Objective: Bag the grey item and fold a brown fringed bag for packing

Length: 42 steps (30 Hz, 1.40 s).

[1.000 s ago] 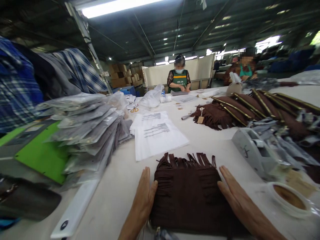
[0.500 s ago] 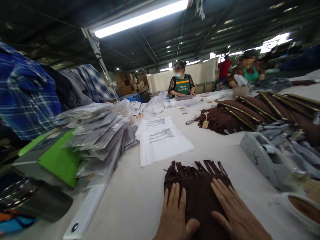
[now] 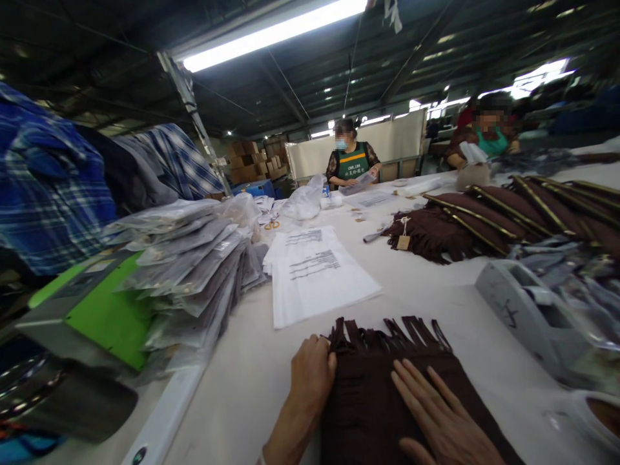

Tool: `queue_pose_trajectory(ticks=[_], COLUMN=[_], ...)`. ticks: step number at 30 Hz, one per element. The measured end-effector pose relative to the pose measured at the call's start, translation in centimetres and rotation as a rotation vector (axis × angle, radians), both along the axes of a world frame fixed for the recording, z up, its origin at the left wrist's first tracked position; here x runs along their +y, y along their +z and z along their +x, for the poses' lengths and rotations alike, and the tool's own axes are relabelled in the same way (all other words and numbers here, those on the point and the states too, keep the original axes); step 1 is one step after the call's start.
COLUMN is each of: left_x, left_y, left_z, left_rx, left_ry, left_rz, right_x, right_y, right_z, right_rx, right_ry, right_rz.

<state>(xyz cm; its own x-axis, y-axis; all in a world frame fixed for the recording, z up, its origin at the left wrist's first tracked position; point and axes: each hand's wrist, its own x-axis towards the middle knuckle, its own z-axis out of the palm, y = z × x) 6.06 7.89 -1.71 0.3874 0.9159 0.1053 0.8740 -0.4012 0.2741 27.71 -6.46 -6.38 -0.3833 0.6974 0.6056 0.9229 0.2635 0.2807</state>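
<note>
A dark brown fringed cloth (image 3: 368, 394) lies flat on the white table in front of me, its cut fringe pointing away. My left hand (image 3: 312, 368) is closed at the cloth's far left corner, pinching the edge beside the fringe; the fingertips are partly hidden. My right hand (image 3: 436, 407) rests flat on the right half of the cloth with its fingers stretched out. Just beyond the fringe lies a stack of printed clear plastic bags (image 3: 320, 284).
Packed grey garments in plastic (image 3: 194, 252) are piled at left by a green-and-grey machine (image 3: 106, 303) and a dark flask (image 3: 77, 400). On the right are a tape dispenser (image 3: 527, 316), a cup (image 3: 586, 413) and brown fringed pieces (image 3: 431, 236). Co-workers (image 3: 353, 161) sit across the table.
My left hand has gone from lying flat on the cloth to closing at its far left corner. My right hand has slid slightly left, still flat. The co-worker opposite has lifted a packet.
</note>
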Motion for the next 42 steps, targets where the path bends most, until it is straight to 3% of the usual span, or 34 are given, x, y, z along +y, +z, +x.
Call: queue_pose_trajectory(ticks=[5,12,16,19,22,25,28,31,37,42], left_x=[-1.3,-2.6,-4.5,-5.5,-4.2,-1.1,1.5,2.6,3.2,4.5], left_y=[-0.2,-1.2,-1.5,-0.1,1.8,2.9,2.7,2.1,1.9,1.5], left_z=[0.4,0.8,1.2,1.0,0.1,-0.7,-0.3,1.1,3.1,4.2], left_rx=[-0.033,-0.262,-0.359,-0.426,-0.498,-0.351,-0.188,-0.043,0.067,0.012], left_ry=[-0.020,-0.180,-0.420,-0.563,-0.473,-0.305,-0.352,-0.401,-0.387,-0.311], left_rz=[0.051,0.014,-0.147,-0.264,-0.154,0.007,-0.001,-0.019,-0.004,-0.030], right_x=[-0.3,-0.4,-0.4,-0.5,-0.5,0.1,1.4,2.9,4.3,4.1], right_y=[0.1,0.0,-0.6,-0.5,0.4,1.9,3.6,4.7,3.2,2.5], right_z=[0.0,-0.2,-0.2,0.1,0.7,0.7,-0.5,-2.5,-4.6,-4.4], right_rx=[0.027,0.149,0.177,0.173,0.215,0.366,0.467,0.436,0.356,0.275], right_ry=[-0.011,0.000,0.025,0.042,0.032,-0.012,0.019,0.137,0.266,0.249], right_rz=[-0.022,-0.074,-0.093,-0.089,-0.126,-0.217,-0.305,-0.368,-0.556,-0.571])
